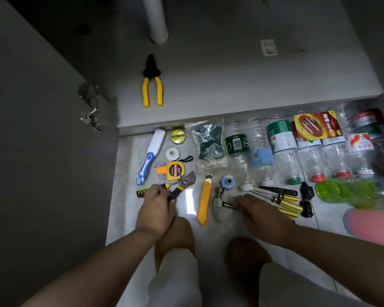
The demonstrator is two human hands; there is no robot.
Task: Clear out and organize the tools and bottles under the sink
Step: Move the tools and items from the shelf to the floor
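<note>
Small hammer flat on the floor, just in front of the cabinet edge, head to the left, thin metal shaft running right into the right grip, fingers curled round it. Judged head-heavy and stiff, the bare shaft probably smooth; better taken further back on the handle, hidden now under the palm, to stop the head from swinging down. Left grip clenched on a yellow-and-black screwdriver, handle end sticking out to the left; probably light and rigid, easy to hold by the ribbed handle. Adjustable wrench just beside, handle passing under the same fingers; cannot tell whether held too. Between the two grips, a yellow utility knife. Right of the hammer, more screwdrivers side by side. Further out, along the cabinet edge, a row of clear plastic bottles, seemingly empty, so light and likely to roll or crush. Inside, on the cabinet floor near the drain pipe: yellow pliers, alone.
</note>
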